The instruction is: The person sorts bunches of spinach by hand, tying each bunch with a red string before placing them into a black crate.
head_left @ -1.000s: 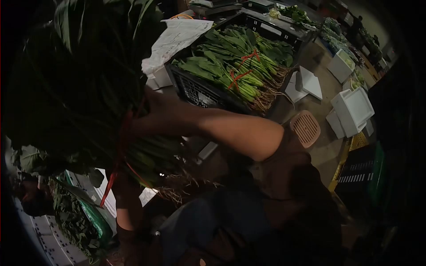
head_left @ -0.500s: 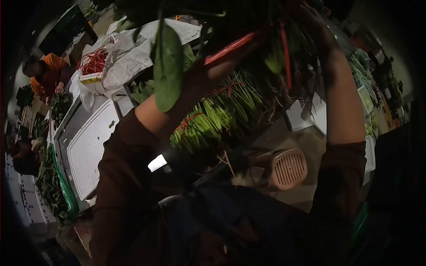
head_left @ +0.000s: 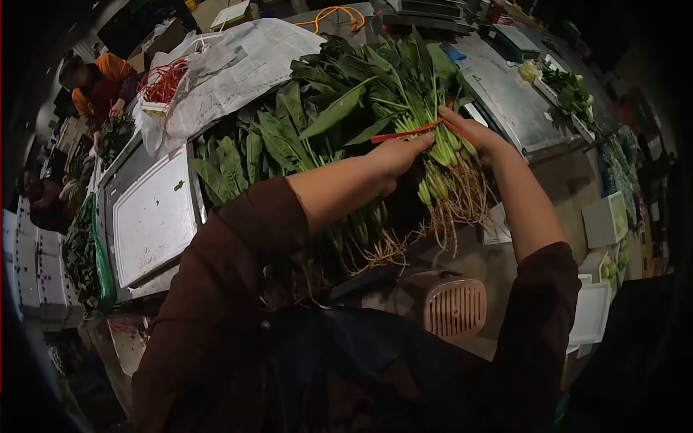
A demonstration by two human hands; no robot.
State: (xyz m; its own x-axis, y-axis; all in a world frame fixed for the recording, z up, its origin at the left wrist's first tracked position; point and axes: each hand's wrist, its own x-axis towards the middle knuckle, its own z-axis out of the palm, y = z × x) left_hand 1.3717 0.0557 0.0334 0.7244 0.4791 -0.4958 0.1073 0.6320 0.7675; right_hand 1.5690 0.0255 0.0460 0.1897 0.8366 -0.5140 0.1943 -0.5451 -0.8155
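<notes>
A bunch of spinach [head_left: 442,155], leaves pointing away and pale roots toward me, is between my two hands. A red tie [head_left: 401,136] runs across its stems. My left hand [head_left: 395,160], left of the stems, is closed on the tie, whose loose end sticks out past the fingers. On the bunch's right side, my right hand [head_left: 482,138] has its fingers drawn together on the other part of the tie. More leafy spinach bunches [head_left: 263,137] lie side by side to the left, partly covered by my left forearm.
A white foam lid [head_left: 155,216] lies at left. Behind are a sheet of newspaper [head_left: 253,61] and a pile of red ties [head_left: 164,81]. A pink slatted plastic stool [head_left: 455,309] stands below the table edge. A person in orange [head_left: 108,79] works at far left.
The spinach bunch, held up close to the camera before, is now lower and farther away among the other bunches. Both hands have come down with it, staying at the red tie.
</notes>
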